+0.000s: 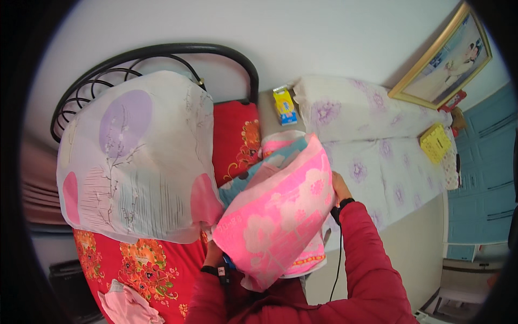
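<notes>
From the head camera, both hands are up in front of the chest with a pink flowered cloth [280, 216] bunched between them, soft terry-like fabric with pale blossom prints and an orange-striped hem hanging low. The right hand [339, 186] shows at the cloth's right edge, fingers curled closed on the fabric, a dark band at the wrist above a red sleeve. The left hand [215, 254] is mostly hidden under the cloth's lower left corner; it seems to be gripping the fabric from below, though the fingers cannot be seen. By the look of it, the cloth is mid-handling, lifted clear of the bed and folded over on itself, and the next move would call for finding its edges and pulling it flat between both hands. A second piece in blue and pink [270, 156] peeks out behind it. To the left, a large thin pillowcase-like sheet [129, 156], smooth and pale with lilac and pink rounded patches, drapes over the black metal headboard [162, 51]. Below lies a red bedspread [162, 275] with orange flowers. A white cover with purple flowers [377, 135] lies to the right.
</notes>
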### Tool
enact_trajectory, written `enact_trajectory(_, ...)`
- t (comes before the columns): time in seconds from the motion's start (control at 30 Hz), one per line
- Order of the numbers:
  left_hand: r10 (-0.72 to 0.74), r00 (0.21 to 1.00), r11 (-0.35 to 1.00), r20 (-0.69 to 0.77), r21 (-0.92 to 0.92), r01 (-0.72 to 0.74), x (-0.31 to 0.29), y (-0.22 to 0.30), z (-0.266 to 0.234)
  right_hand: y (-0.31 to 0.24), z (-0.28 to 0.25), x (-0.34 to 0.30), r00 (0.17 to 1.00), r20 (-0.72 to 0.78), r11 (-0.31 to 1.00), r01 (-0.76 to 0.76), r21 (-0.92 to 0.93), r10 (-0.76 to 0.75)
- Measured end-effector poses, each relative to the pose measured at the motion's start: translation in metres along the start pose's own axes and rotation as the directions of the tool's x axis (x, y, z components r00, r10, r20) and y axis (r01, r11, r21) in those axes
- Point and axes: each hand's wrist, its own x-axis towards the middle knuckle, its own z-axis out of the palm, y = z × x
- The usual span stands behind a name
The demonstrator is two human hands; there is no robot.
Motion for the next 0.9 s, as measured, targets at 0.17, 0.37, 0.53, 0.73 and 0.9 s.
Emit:
enact_trajectory(0.17,-0.561,0.828,0.806,-0.010,-0.237,0.543,-0.015,-0.002,-0.023,-0.011,-0.004,-0.031,0.826,-0.363,0.876,0.286,-0.389,-0.431)
enact_trajectory(0.37,-0.582,0.812,0.813,0.027,0.014,0.582,-0.031,0.054,-0.066,0.026,0.005,-0.126,0.941,-0.274,0.978,0.209,0.003,-0.200)
enact_trajectory(0.53,-0.316,0.840,0.861,0.442,-0.239,0.449,-0.012,0.150,-0.054,0.098,0.046,-0.193,0.985,-0.126,0.991,-0.110,0.075,0.119)
enact_trajectory(0.73,-0.107,0.899,0.921,0.425,-0.297,0.251,0.015,0.163,0.003,0.120,0.070,-0.182,0.988,0.035,0.985,-0.155,0.072,0.153)
enact_trajectory(0.9,-0.086,0.920,0.968,0.383,-0.185,0.167,0.006,0.140,-0.002,0.105,0.066,-0.173,0.974,0.213,0.824,-0.187,0.535,0.083)
